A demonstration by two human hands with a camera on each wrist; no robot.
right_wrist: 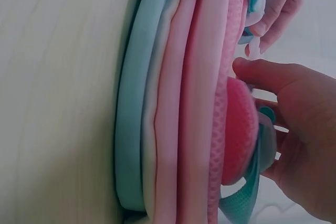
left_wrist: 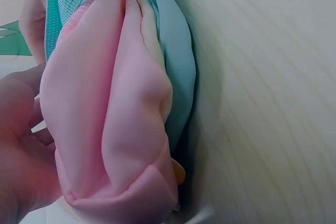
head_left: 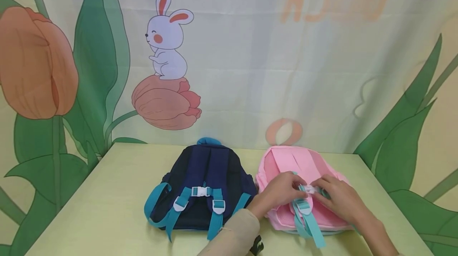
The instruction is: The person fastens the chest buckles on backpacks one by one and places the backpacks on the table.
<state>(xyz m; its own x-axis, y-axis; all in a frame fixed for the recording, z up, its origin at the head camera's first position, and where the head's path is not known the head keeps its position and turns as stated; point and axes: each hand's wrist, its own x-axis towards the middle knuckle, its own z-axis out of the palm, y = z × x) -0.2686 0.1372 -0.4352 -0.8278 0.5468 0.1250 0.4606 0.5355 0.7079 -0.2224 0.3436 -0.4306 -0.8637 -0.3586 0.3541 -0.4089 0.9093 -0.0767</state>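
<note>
A pink backpack (head_left: 297, 158) lies on the table with its shoulder straps facing up. Over it, my left hand (head_left: 280, 190) pinches one side of a white plastic buckle (head_left: 309, 189) on a teal strap. From the other side, my right hand (head_left: 338, 196) pinches the same buckle, fingertips close to those of the left. Below them, a teal webbing strap (head_left: 315, 230) hangs from a white slider. In the right wrist view, a pink padded shoulder strap (right_wrist: 240, 135) stands beside my right hand (right_wrist: 310, 124). The left wrist view shows the bag's pink side (left_wrist: 136, 93), with the left hand partly behind it.
Left of the pink bag lies a navy backpack (head_left: 193, 164) with teal straps and its own white buckle (head_left: 200, 191) fastened. A small dark item (head_left: 257, 245) shows by my left sleeve (head_left: 236, 232). Behind the pale table (head_left: 107, 204) hangs a printed curtain (head_left: 232, 69).
</note>
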